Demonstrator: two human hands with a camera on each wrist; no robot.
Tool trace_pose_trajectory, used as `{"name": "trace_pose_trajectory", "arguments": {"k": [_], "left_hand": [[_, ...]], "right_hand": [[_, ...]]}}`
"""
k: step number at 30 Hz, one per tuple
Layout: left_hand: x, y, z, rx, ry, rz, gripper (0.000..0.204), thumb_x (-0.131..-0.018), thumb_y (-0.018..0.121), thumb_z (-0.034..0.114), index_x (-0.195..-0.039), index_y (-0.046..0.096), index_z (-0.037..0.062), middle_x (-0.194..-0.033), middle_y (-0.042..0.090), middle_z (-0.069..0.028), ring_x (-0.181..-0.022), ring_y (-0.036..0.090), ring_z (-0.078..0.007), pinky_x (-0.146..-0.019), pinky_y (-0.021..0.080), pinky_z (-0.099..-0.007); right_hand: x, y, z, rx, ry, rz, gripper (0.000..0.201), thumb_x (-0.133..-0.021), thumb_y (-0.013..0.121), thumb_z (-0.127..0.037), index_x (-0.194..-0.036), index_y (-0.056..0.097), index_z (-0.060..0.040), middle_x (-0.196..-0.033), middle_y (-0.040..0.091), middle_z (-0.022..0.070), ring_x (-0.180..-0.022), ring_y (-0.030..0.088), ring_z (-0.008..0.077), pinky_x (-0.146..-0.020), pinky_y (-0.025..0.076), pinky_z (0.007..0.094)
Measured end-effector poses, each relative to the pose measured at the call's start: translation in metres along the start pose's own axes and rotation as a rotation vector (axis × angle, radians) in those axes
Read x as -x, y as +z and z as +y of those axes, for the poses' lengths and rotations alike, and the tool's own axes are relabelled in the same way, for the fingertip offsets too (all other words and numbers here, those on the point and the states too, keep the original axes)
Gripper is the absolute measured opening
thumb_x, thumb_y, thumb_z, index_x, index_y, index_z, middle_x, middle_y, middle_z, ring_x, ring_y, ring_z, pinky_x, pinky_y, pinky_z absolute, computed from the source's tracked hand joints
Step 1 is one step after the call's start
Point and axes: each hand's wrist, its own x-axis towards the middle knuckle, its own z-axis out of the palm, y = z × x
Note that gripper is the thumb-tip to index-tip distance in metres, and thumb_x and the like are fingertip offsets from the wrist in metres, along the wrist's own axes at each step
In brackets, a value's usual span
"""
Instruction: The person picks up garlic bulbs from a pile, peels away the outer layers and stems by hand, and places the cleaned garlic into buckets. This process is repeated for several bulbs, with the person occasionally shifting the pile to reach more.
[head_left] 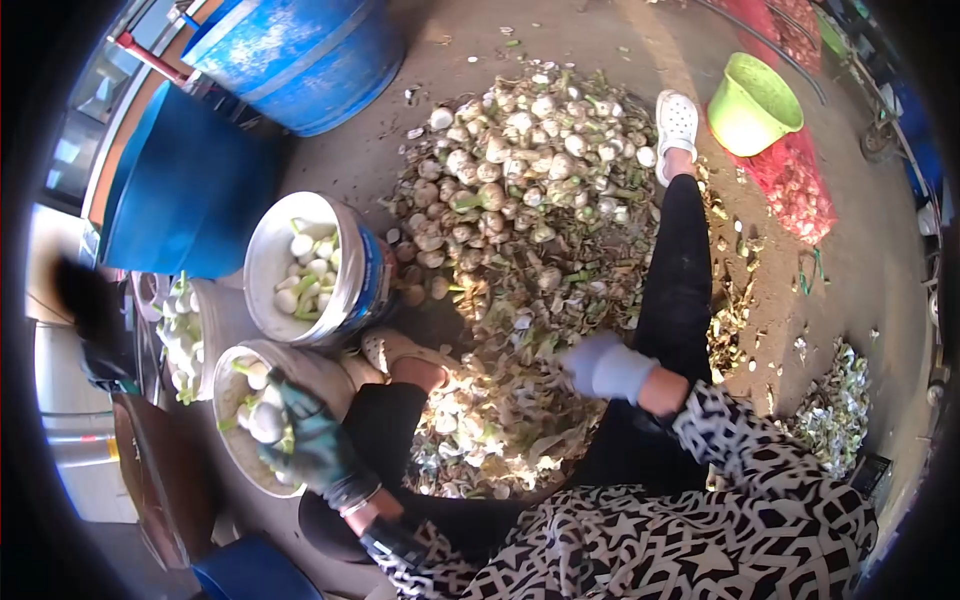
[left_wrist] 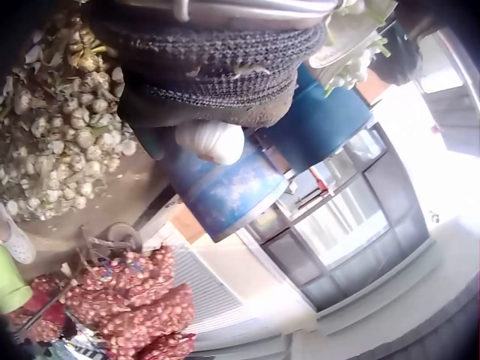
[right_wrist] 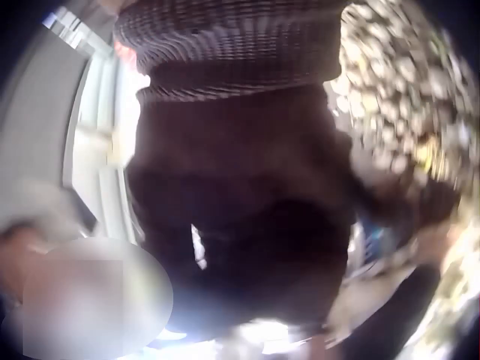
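Note:
Over the near white bucket [head_left: 322, 368], my left hand [head_left: 312, 437], in a dark green glove, holds a white garlic bulb [left_wrist: 213, 142]. The left wrist view shows that bulb poking out beyond the glove, its other side hidden. More trimmed garlic with green stems lies inside the bucket. My right hand [head_left: 608, 370], in a pale glove, hovers beside my right thigh above loose husks [head_left: 530, 420], blurred by motion. In the right wrist view the dark back of its glove [right_wrist: 240, 150] hides the fingers, and I cannot tell whether they hold anything.
A large heap of untrimmed garlic [head_left: 520, 160] spreads between my feet. A second white bucket [head_left: 348, 240] of trimmed garlic stands at the left, with blue tubs [head_left: 190, 190] behind it. Beyond my right foot are a lime-green bucket [head_left: 750, 110] and red net sacks [head_left: 800, 195].

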Motion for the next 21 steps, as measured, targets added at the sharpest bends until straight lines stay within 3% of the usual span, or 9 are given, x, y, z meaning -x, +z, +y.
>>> {"name": "trace_pose_trajectory", "arguments": {"k": [2, 4, 6, 7, 10, 12, 14, 16, 21], "left_hand": [[0.003, -0.005, 0.007, 0.154, -0.397, -0.156, 0.07, -0.086, 0.069, 0.021, -0.139, 0.035, -0.0073, -0.141, 0.046, -0.0182, -0.123, 0.051, -0.0266, -0.101, 0.046, -0.0343], [0.001, -0.02, -0.023, -0.167, -0.195, 0.128, 0.064, -0.09, 0.064, 0.033, -0.138, 0.042, -0.0022, -0.138, 0.051, -0.0151, -0.124, 0.051, -0.0254, -0.105, 0.042, -0.0398], [0.002, -0.037, -0.054, -0.502, -0.346, 0.205, 0.061, -0.094, 0.049, 0.052, -0.131, 0.052, 0.0027, -0.131, 0.056, -0.0152, -0.112, 0.057, -0.0254, -0.094, 0.048, -0.0447], [0.001, -0.055, -0.072, -0.522, -0.49, -0.037, 0.054, -0.096, 0.046, 0.049, -0.129, 0.055, 0.0075, -0.121, 0.062, -0.0125, -0.109, 0.059, -0.0257, -0.096, 0.047, -0.0425], [0.02, -0.056, -0.124, -1.344, -0.514, -0.156, 0.038, -0.098, 0.055, 0.03, -0.125, 0.059, 0.0044, -0.114, 0.065, -0.0082, -0.1, 0.065, -0.0213, -0.088, 0.052, -0.0349], [0.022, -0.092, -0.145, -1.235, -0.645, -0.224, 0.035, -0.096, 0.058, 0.013, -0.129, 0.053, 0.0, -0.121, 0.06, -0.0081, -0.105, 0.059, -0.0137, -0.092, 0.049, -0.0292], [0.023, -0.127, -0.165, -1.277, -0.574, -0.324, 0.047, -0.091, 0.064, 0.014, -0.133, 0.047, -0.0006, -0.125, 0.057, -0.0132, -0.109, 0.058, -0.0195, -0.093, 0.049, -0.0328], [0.021, -0.139, -0.184, -1.524, -0.415, -0.425, 0.055, -0.087, 0.068, 0.015, -0.135, 0.045, -0.0006, -0.125, 0.057, -0.0166, -0.112, 0.057, -0.0249, -0.093, 0.049, -0.0355], [0.029, -0.101, -0.196, -1.983, 0.082, -0.606, 0.07, -0.072, 0.081, 0.017, -0.131, 0.048, -0.0003, -0.119, 0.057, -0.0205, -0.109, 0.057, -0.0334, -0.093, 0.047, -0.0394]], "right_hand": [[-0.053, 0.01, 0.04, -0.196, 0.178, 0.294, 0.03, -0.082, 0.053, -0.024, -0.106, 0.061, -0.0078, -0.1, 0.068, 0.0179, -0.092, 0.065, 0.0383, -0.08, 0.051, 0.0477], [-0.112, -0.001, 0.067, -0.252, 0.375, 0.345, 0.038, -0.082, 0.059, -0.03, -0.112, 0.058, -0.0062, -0.109, 0.066, 0.0197, -0.101, 0.064, 0.0378, -0.088, 0.049, 0.0479], [-0.166, -0.011, 0.088, -0.351, 0.573, 0.288, 0.048, -0.082, 0.061, -0.038, -0.12, 0.061, -0.0082, -0.124, 0.061, 0.0197, -0.114, 0.059, 0.0359, -0.094, 0.047, 0.0507], [-0.19, -0.013, 0.098, -0.354, 0.608, 0.214, 0.052, -0.083, 0.06, -0.045, -0.12, 0.062, -0.0088, -0.125, 0.061, 0.0172, -0.114, 0.059, 0.0342, -0.094, 0.047, 0.0487], [-0.234, -0.016, 0.111, -0.323, 0.641, 0.033, 0.058, -0.082, 0.06, -0.053, -0.119, 0.064, -0.0083, -0.124, 0.062, 0.014, -0.112, 0.061, 0.0328, -0.094, 0.048, 0.0464], [-0.239, -0.016, 0.113, -0.274, 0.652, -0.063, 0.06, -0.081, 0.061, -0.055, -0.117, 0.066, -0.0072, -0.122, 0.064, 0.0133, -0.11, 0.062, 0.033, -0.094, 0.048, 0.0459], [-0.229, -0.001, 0.109, -0.211, 0.49, 0.025, 0.065, -0.078, 0.063, -0.06, -0.11, 0.068, -0.0038, -0.115, 0.067, 0.0159, -0.105, 0.064, 0.0346, -0.092, 0.048, 0.0426], [-0.218, 0.017, 0.104, -0.588, 0.386, 0.072, 0.077, -0.068, 0.071, -0.065, -0.114, 0.067, -0.0039, -0.121, 0.065, 0.0151, -0.108, 0.062, 0.0319, -0.094, 0.047, 0.0354], [-0.101, -0.007, 0.006, -1.358, 0.007, 0.443, 0.024, -0.09, 0.067, -0.022, -0.106, 0.071, -0.0046, -0.097, 0.071, 0.0038, -0.085, 0.065, 0.0125, -0.079, 0.05, 0.0239]]}}
